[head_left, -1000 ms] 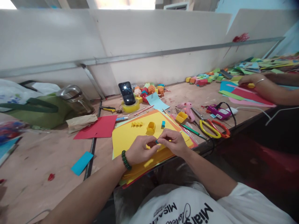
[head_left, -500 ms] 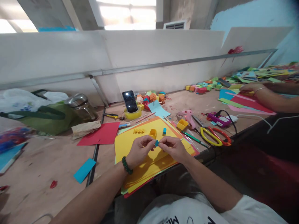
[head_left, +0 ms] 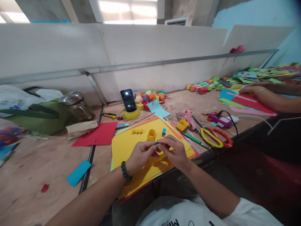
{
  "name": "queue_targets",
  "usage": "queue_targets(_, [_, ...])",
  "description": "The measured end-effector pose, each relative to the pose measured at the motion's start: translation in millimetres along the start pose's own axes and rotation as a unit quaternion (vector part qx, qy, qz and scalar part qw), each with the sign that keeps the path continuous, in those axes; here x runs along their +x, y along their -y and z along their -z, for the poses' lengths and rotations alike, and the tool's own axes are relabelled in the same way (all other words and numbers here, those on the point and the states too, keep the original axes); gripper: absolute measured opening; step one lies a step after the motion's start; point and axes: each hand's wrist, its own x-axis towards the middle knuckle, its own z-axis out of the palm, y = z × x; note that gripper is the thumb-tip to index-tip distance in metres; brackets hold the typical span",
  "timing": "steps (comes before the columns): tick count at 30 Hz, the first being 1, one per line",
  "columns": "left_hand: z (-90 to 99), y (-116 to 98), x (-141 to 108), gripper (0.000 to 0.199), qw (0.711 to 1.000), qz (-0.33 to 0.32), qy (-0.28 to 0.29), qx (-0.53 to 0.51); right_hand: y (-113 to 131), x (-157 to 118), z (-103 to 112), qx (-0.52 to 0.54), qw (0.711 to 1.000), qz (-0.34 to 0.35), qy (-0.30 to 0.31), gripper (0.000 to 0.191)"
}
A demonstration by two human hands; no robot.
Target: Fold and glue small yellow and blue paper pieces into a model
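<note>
A small blue paper piece is pinched between the fingertips of both hands, mostly covered by them. My left hand, with a green bead bracelet at the wrist, closes on it from the left. From the right, my right hand grips it between thumb and fingers. Under both hands lies a stack of yellow paper sheets. Just beyond the fingers stands a yellow paper box. A small blue folded block sits right of it, and a yellow zigzag strip to the left.
Right of the sheets are a yellow paper cup shape, a pink glue gun, a green pencil and scissors. A phone leans on a tape roll. Another person's hand rests on coloured paper at the right.
The blue piece has turned between my fingers and shows less of itself. My right fingers have come over it, closer to the left hand. The view has shifted slightly.
</note>
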Motion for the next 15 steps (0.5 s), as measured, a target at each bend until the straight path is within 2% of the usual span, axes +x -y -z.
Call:
queue_targets(8, [0.5, -1.1, 0.3, 0.038, 1.0, 0.027, 0.005, 0.0, 3.7, 0.1, 0.1, -0.066, 0.993, 0.088, -0.032, 0.013])
queue_targets(13, [-0.6, -2.3, -0.8, 0.032, 1.0, 0.002, 0.0, 0.006, 1.5, 1.7, 2.1, -0.002, 1.0, 0.024, 0.004, 0.01])
queue_targets(15, [-0.8, -2.4, -1.5, 0.032, 1.0, 0.004, 0.01, -0.003, 1.1, 2.8, 3.7, 0.003, 0.999, 0.028, 0.015, 0.01])
